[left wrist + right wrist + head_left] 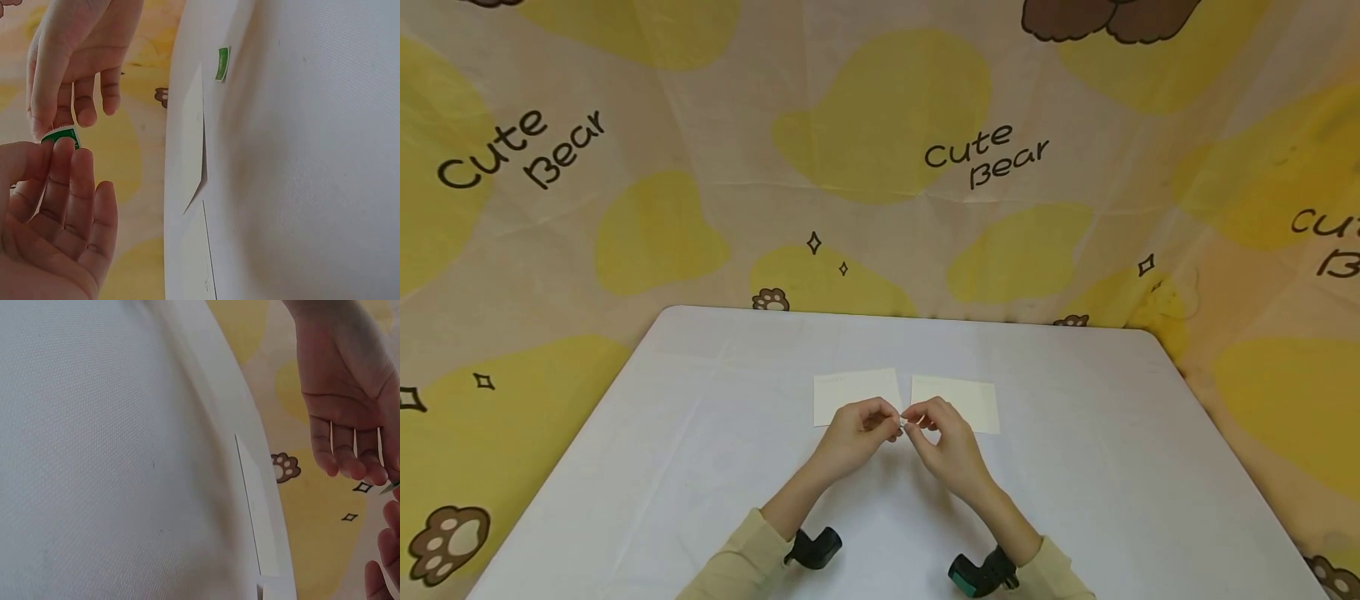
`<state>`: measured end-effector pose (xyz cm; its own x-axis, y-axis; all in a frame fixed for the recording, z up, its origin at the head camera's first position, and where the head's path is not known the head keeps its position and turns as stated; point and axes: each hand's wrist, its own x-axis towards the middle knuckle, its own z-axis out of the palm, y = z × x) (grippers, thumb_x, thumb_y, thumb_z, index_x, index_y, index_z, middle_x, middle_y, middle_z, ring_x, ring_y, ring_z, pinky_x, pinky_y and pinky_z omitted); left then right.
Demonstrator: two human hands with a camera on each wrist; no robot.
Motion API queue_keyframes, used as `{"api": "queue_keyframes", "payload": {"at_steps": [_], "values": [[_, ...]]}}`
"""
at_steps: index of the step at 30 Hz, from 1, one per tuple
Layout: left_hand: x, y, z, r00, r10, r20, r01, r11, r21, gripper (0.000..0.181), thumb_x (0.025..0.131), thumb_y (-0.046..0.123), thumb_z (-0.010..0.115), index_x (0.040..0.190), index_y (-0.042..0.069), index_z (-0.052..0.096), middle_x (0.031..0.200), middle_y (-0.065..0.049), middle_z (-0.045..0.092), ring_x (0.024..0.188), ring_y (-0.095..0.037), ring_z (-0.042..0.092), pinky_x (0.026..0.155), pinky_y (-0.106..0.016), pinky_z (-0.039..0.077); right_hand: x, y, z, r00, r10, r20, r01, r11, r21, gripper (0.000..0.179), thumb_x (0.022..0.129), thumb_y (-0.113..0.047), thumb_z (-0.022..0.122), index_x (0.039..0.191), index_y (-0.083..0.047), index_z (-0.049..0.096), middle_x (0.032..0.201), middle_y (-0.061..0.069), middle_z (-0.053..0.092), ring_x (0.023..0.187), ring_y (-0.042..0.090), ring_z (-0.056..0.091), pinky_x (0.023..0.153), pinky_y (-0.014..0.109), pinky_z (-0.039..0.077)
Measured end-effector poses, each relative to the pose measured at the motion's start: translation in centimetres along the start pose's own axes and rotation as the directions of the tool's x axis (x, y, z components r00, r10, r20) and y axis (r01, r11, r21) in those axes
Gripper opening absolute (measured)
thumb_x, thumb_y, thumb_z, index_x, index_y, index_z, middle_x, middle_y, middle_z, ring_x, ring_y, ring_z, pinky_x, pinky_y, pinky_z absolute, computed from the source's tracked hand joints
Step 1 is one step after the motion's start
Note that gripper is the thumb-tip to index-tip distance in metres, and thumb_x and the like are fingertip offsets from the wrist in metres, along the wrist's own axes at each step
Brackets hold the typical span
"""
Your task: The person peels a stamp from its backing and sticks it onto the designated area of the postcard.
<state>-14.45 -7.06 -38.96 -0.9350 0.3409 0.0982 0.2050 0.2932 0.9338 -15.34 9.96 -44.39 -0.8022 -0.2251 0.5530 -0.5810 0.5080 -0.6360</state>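
My left hand (pixel 859 432) and right hand (pixel 949 450) meet above the table, fingertips close together. Between them is a small green stamp (pixel 62 133) with a white toothed edge. The left thumb and fingers pinch its lower side in the left wrist view; the right thumb and index finger pinch its far corner. Only its thin edge (pixel 390 487) shows in the right wrist view. A second green stamp (pixel 222 64) with a white border lies on the table; I cannot make it out in the head view. Behind the hands lie a left cream paper card (pixel 842 392) and a right one (pixel 966 402).
The white table (pixel 700 467) has rounded far corners. A yellow and beige bear-print cloth (pixel 880 125) hangs behind it. Black wrist cameras (pixel 817 548) are strapped at both sleeves.
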Motion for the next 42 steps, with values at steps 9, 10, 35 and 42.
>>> {"api": "queue_keyframes", "payload": {"at_steps": [9,10,35,42], "values": [[0.1,-0.5,0.1,0.999,0.022,0.033,-0.022,1.000,0.013,0.009,0.090,0.004,0.055,0.086,0.000,0.063,0.084,-0.012,0.066,0.076,-0.020,0.063,0.064,-0.022,0.049,0.0,-0.1,-0.1,1.000,0.003,0.001,-0.003,1.000,-0.005,0.014,0.080,-0.006,0.069,0.090,-0.014,0.062,0.082,-0.006,0.058,0.074,0.017,0.053,0.065,0.030,0.048],[0.3,-0.9,0.2,0.999,0.021,0.033,-0.022,1.000,0.014,0.009,0.090,0.005,0.056,0.087,0.001,0.063,0.084,-0.011,0.066,0.076,-0.020,0.063,0.064,-0.022,0.049,0.0,-0.1,-0.1,1.000,0.005,-0.001,-0.005,1.000,-0.007,0.015,0.080,-0.006,0.069,0.090,-0.014,0.062,0.082,-0.007,0.057,0.074,0.017,0.053,0.064,0.029,0.048],[0.4,-2.2,0.2,0.999,0.017,0.038,-0.018,1.000,0.020,0.009,0.089,0.007,0.057,0.087,0.002,0.064,0.081,-0.012,0.066,0.073,-0.023,0.064,0.062,-0.022,0.048,-0.1,0.1,-0.2,1.000,-0.003,-0.030,0.002,0.999,-0.033,0.019,0.078,0.002,0.066,0.081,-0.015,0.059,0.077,-0.009,0.056,0.071,0.009,0.052,0.061,0.027,0.047],[-0.4,-0.1,-0.4,0.999,0.022,0.029,-0.023,0.999,0.028,0.008,0.087,0.000,0.056,0.084,0.002,0.063,0.080,-0.016,0.066,0.076,-0.031,0.064,0.063,-0.020,0.048,-0.1,0.2,-0.4,0.999,0.002,-0.033,-0.003,1.000,-0.023,0.019,0.078,0.003,0.066,0.081,-0.014,0.059,0.077,-0.009,0.056,0.071,0.008,0.051,0.062,0.026,0.048]]}}
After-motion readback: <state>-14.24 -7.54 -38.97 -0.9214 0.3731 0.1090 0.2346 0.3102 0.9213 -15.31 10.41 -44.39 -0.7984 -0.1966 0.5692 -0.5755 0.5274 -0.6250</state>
